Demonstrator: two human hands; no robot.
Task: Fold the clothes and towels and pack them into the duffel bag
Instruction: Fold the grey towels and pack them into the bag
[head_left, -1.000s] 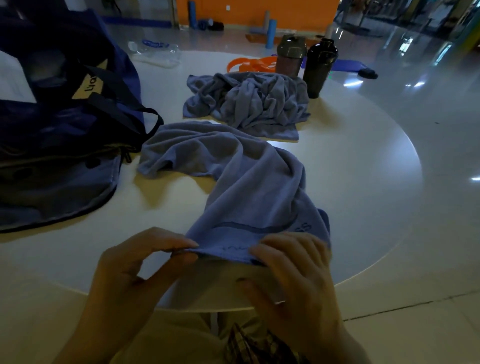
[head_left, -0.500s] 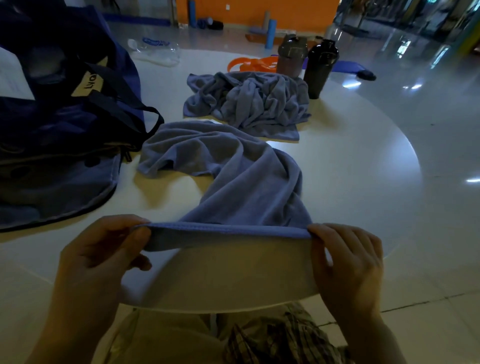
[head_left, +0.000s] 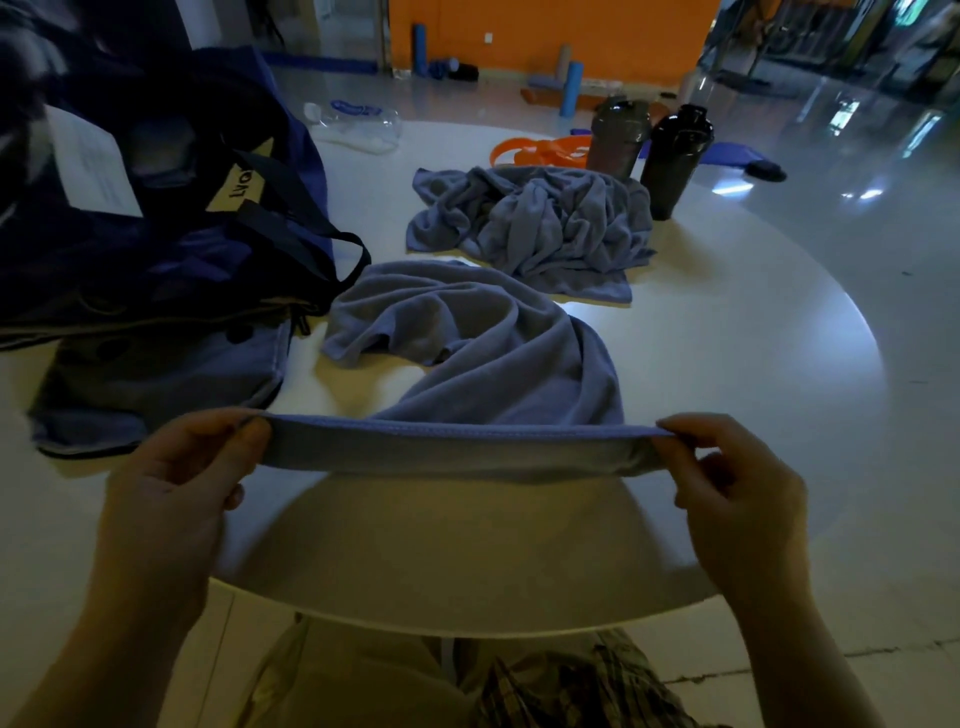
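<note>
Fingers (head_left: 691, 441) of the right hand (head_left: 743, 499) pinch the right corner of the near towel (head_left: 483, 353), thumb underneath, and the left hand (head_left: 171, 483) pinches the left corner the same way, so the hem is pulled taut between them above the near edge of the desk (head_left: 753, 364). Behind the hem the towel runs away across the desk in a rumpled curve toward the left, its far end lying just beside the duffel bag (head_left: 156, 234). What the cloth looks like under the hem is hidden by the stretched edge itself.

Second towel (head_left: 535, 228), same grey-blue, sits in a crumpled heap farther back, apart from the first. So two towels. The dark blue duffel bag fills the left side, cut off by the frame's left edge, its black strap (head_left: 311, 234) looping out toward the near towel; a white label (head_left: 93, 166) and a tan tag (head_left: 239, 189) show on it, lettering too dim to read. A flatter grey-blue piece (head_left: 156, 384) lies under the bag's near side; hard to say what it is.

Two dark shaker bottles (head_left: 670, 156) stand at the far edge just behind the heap, something orange (head_left: 540, 150) beside them, and a clear plastic bottle (head_left: 358, 122) lies far left. Plaid cloth (head_left: 582, 691) shows below the desk edge.
</note>
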